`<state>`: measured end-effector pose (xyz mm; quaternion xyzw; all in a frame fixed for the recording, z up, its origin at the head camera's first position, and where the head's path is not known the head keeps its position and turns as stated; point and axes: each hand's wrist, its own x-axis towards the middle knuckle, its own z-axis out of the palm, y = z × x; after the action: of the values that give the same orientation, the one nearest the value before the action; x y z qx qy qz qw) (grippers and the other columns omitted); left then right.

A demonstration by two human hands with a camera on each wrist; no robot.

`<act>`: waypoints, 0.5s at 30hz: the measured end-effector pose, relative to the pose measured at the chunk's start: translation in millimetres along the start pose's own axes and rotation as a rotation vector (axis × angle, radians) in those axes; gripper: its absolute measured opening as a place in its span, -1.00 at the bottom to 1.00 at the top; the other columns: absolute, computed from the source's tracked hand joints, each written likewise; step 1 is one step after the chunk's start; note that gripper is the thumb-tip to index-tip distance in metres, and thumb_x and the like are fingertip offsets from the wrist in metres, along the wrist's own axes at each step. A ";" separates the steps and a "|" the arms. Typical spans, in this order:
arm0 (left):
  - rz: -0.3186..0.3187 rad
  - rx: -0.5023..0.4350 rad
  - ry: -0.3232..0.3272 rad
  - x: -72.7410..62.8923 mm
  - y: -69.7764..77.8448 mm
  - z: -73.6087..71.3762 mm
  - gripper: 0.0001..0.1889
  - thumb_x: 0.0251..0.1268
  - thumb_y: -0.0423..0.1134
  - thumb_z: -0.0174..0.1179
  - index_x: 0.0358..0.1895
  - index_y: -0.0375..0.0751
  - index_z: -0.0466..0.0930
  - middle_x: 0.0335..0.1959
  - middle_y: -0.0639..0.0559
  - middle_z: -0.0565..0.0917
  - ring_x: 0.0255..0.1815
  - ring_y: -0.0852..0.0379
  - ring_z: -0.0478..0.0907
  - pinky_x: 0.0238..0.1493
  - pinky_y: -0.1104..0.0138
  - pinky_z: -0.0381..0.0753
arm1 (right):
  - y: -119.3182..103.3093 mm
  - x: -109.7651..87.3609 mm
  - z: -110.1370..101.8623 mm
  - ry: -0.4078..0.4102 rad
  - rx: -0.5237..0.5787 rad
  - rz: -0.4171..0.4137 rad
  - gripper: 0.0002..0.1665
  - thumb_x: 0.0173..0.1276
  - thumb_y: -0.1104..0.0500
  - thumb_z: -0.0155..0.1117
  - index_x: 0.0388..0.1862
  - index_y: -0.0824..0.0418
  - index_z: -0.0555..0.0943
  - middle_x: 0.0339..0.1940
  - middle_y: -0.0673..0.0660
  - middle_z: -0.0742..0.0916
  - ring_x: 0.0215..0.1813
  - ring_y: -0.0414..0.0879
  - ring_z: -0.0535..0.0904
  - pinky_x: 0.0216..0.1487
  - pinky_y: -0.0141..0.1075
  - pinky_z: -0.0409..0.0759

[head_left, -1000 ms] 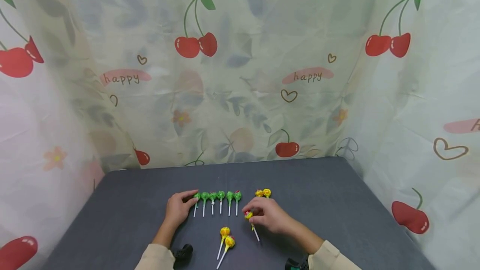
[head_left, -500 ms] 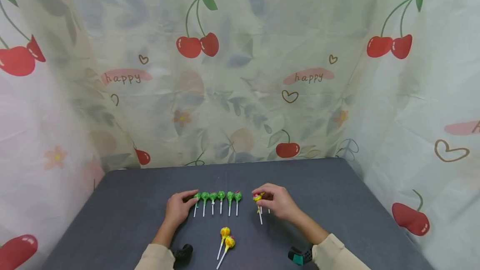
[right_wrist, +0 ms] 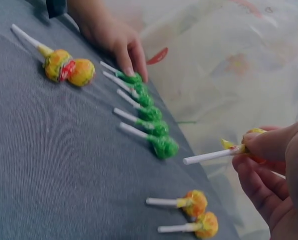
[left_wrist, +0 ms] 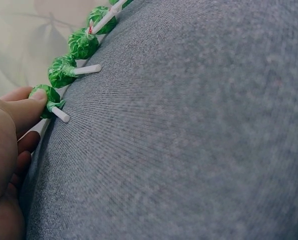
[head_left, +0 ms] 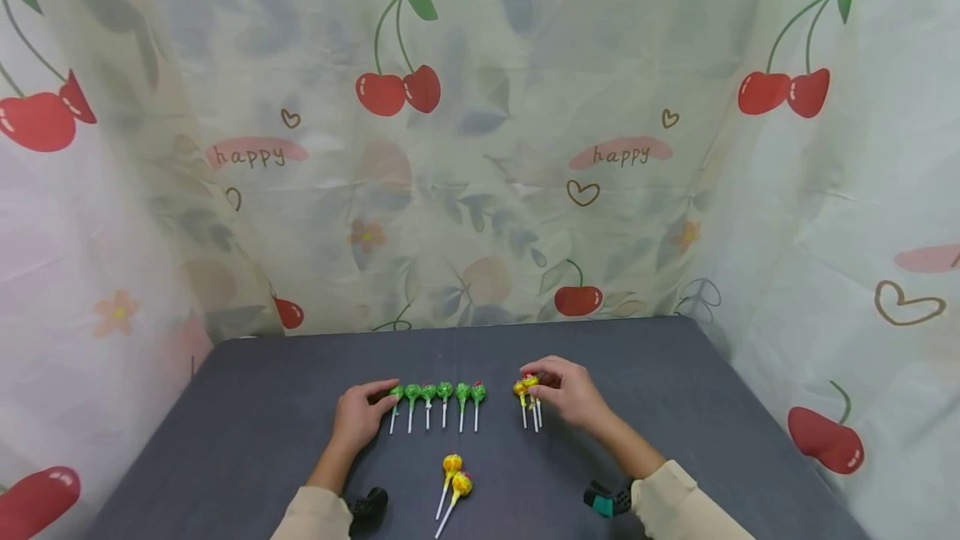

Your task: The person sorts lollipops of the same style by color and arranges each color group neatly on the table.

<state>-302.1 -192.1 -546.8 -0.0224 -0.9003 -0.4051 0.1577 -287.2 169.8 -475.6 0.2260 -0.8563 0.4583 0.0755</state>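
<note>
In the head view, green-wrapped lollipops [head_left: 445,390] lie in a row with white sticks toward me. My left hand [head_left: 358,419] is at the row's left end; its thumb and finger pinch the wrapped head of the end green lollipop [left_wrist: 52,94]. Between thumb and fingers, my right hand [head_left: 576,394] holds a yellow lollipop [right_wrist: 214,156] by its head, the stick sticking out. In the right wrist view it appears above the cloth, beside two yellow lollipops [right_wrist: 195,202] lying side by side. My right fingers partly hide its head.
Two more yellow lollipops [head_left: 461,486] lie touching each other nearer me, between my forearms. Dark grey cloth [head_left: 300,390] covers the table. A printed curtain [head_left: 480,215] stands behind it and at both sides. Dark wrist straps [head_left: 609,498] sit by the sleeves.
My right hand has carried the yellow lollipop away from me and slightly right, up to the two yellow ones right of the green row. My left hand has stayed in place.
</note>
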 end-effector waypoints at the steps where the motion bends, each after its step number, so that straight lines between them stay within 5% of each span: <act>1: 0.000 0.000 0.000 -0.1 0.0 0.1 -0.69 0.16 -0.27 0.39 0.01 -0.10 0.74 -0.07 -0.09 0.71 0.02 -0.15 0.57 0.09 -0.04 0.46 | 2.5 0.0 -0.4 0.004 -0.002 0.011 -0.70 0.23 0.35 0.39 -0.05 0.16 0.72 -0.17 0.01 0.69 -0.28 -0.14 0.57 -0.28 -0.35 0.62; 15: 0.014 -0.011 0.001 0.4 -2.2 0.8 -0.69 0.16 -0.26 0.39 0.01 -0.10 0.74 -0.05 -0.09 0.71 0.05 -0.16 0.57 0.11 -0.04 0.46 | 37.1 -0.9 -4.8 0.081 -0.067 0.215 -0.75 0.17 0.37 0.43 -0.15 0.21 0.71 -0.25 0.00 0.72 -0.27 -0.13 0.59 -0.28 -0.28 0.61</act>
<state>-303.1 -193.1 -548.7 -0.0294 -0.8979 -0.4087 0.1609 -303.6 191.8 -501.0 0.1114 -0.8867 0.4436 0.0680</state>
